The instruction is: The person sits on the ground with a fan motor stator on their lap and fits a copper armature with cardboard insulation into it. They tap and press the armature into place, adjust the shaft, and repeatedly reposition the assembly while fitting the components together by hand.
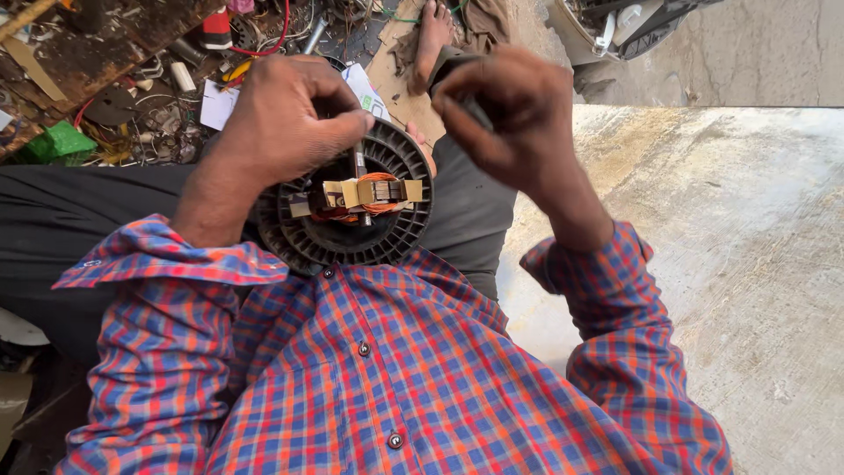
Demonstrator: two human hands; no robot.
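Observation:
A round black blower wheel [387, 237] with ribbed vanes rests on my lap, carrying a motor core [365, 193] with copper windings and tan insulation at its middle. My left hand [286, 119] is closed over the top of the motor, fingers curled on its upper part. My right hand [510, 110] is raised to the right of the wheel, fingers closed around a small dark tool or part [462, 75] that is mostly hidden by the fingers.
Scrap parts, wires, a white card [215, 105] and a green piece [57, 141] litter the ground at upper left. My bare foot [432, 35] lies on cardboard ahead. Concrete floor [721, 229] spreads to the right; a grey appliance housing [615, 26] sits at the top.

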